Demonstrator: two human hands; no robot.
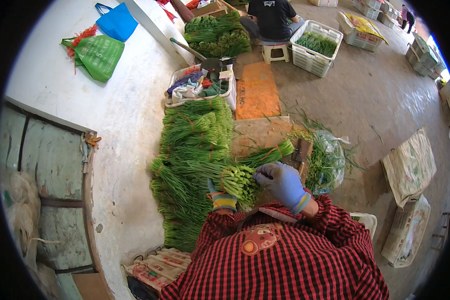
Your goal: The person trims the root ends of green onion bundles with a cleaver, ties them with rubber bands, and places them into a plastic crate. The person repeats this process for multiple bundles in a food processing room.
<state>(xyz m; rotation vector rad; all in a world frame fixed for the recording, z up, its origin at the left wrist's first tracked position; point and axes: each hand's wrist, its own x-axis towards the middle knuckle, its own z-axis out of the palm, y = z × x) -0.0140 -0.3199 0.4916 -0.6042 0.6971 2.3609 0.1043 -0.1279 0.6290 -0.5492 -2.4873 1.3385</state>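
Note:
A bunch of long green stalks that look like flowering chives (238, 181) lies across the middle, its thick pale ends to the right. My left hand (221, 196), in a blue and yellow glove, is wrapped round it from the near side; stalks hide most of its fingers. An orange band shows at this hand. My right hand (281, 182), in a blue glove, is closed in a pinch close to the pale ends. Whatever its fingertips hold is too small to make out. Beyond lies a banded bunch (269, 154); to the left is a heap of bunches (192, 145).
Loose trimmings and a clear plastic bag (330, 160) lie right of a wooden board (257, 135). A white basket of cloths (201, 85) stands behind the heap, against a white wall (130, 120). Farther off, a person (270, 20) sits by a crate (315, 47) of greens.

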